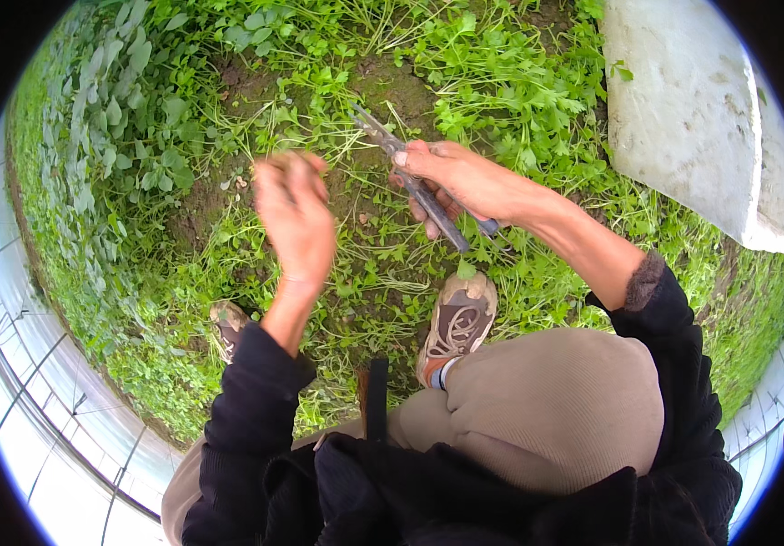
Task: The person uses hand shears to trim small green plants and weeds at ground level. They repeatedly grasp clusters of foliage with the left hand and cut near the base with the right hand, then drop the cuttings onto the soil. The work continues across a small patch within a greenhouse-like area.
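My right hand (457,181) grips a pair of garden snips (380,131), its worn blades pointing up and to the left and its dark handles running down under the palm. Left of the blades, my left hand (298,205) hangs over the plants, blurred, with its fingers curled. Whether it holds anything cannot be made out. Below both hands lies a bed of green leafy herbs (392,263), like parsley or celery, with pale cut or fallen stems on the soil. More upright leafy stalks (528,95) grow beyond my right hand.
A dirty white foam box or slab (678,102) stands at the upper right. Broader-leaved plants (153,136) crowd the upper left. My shoes (460,317) are planted among the herbs. A translucent greenhouse wall with a frame (44,396) curves along the left.
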